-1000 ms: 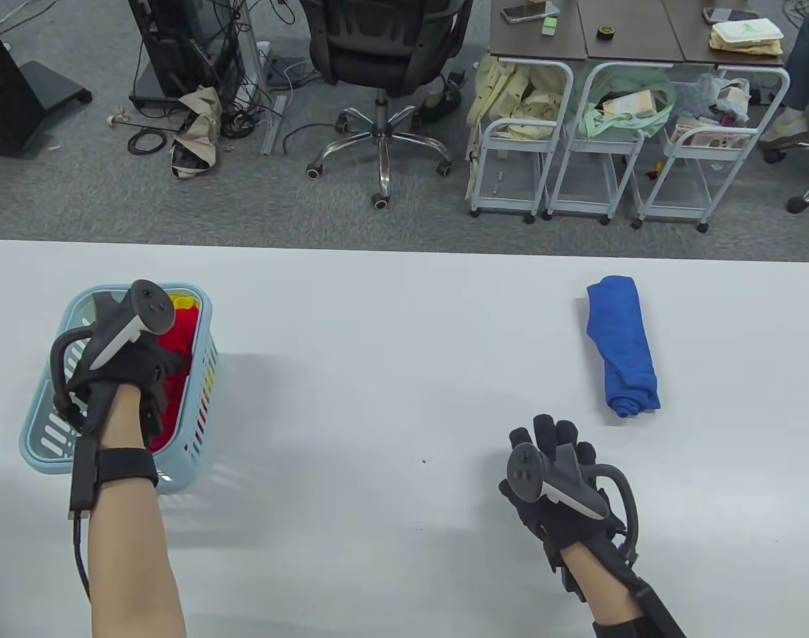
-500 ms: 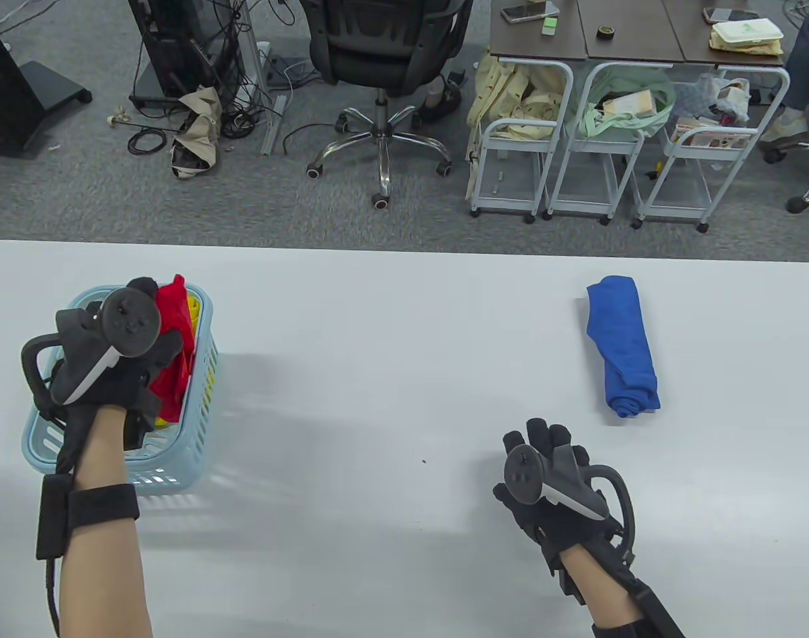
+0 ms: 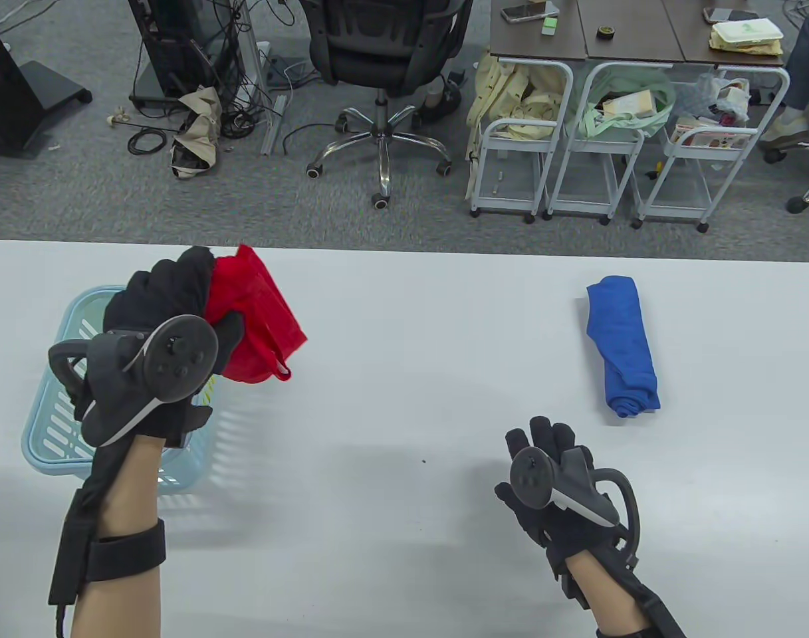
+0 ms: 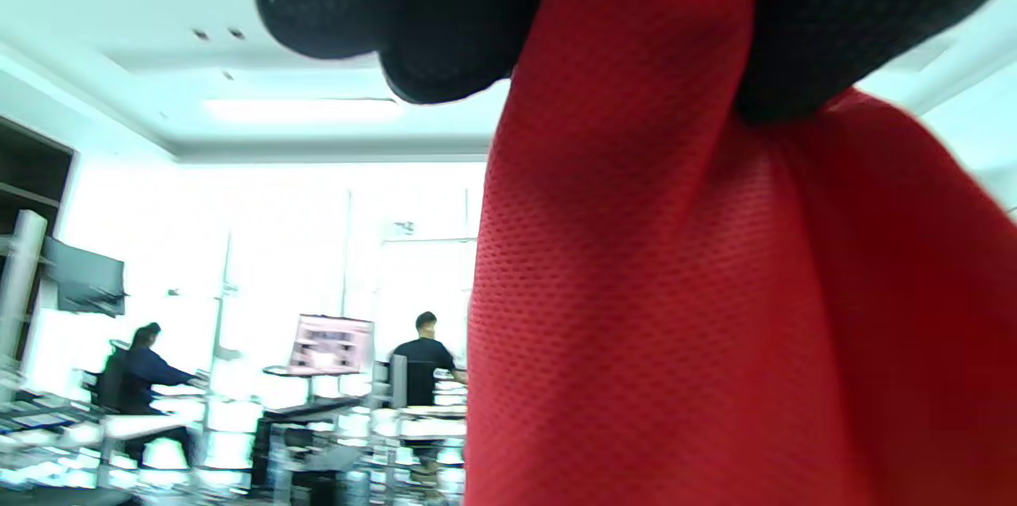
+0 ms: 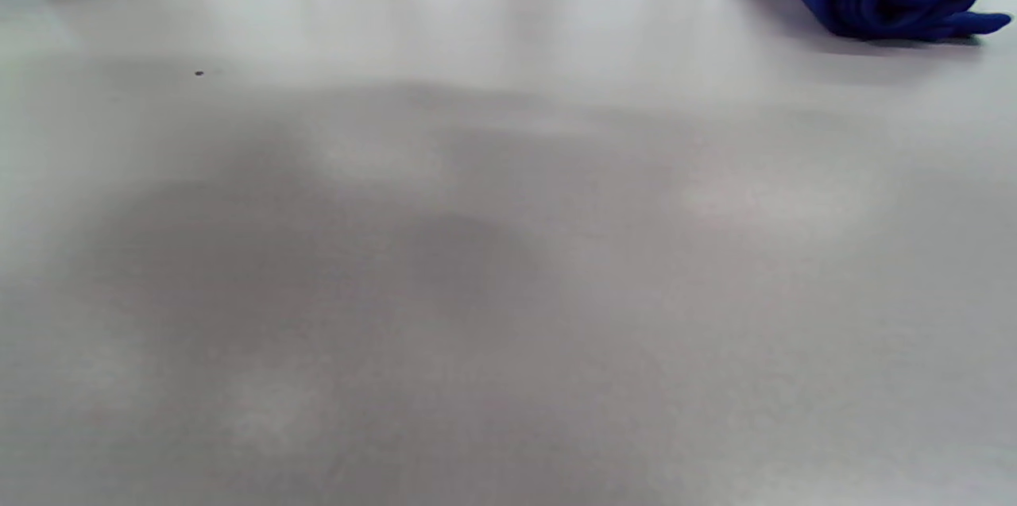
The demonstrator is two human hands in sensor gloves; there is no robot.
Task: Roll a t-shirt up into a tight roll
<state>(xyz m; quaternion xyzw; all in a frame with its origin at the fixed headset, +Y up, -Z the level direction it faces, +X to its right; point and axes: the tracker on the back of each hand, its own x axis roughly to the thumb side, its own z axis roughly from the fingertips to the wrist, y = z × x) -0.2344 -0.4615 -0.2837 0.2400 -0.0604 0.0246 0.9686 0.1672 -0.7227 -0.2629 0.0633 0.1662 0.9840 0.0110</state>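
Your left hand (image 3: 158,345) gripped the bunched red t-shirt (image 3: 254,319) aloft above the basket (image 3: 45,432) at nine o'clock, while your right hand (image 3: 550,478), fingers relaxed and empty, hovered over bare tabletop (image 3: 404,465) at five o'clock, well apart.

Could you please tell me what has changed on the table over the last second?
The left hand, which was down in the blue basket, gripped the red t-shirt and lifted it out, up and to the right. The right hand stayed open over the table, and the rolled blue t-shirt did not move.
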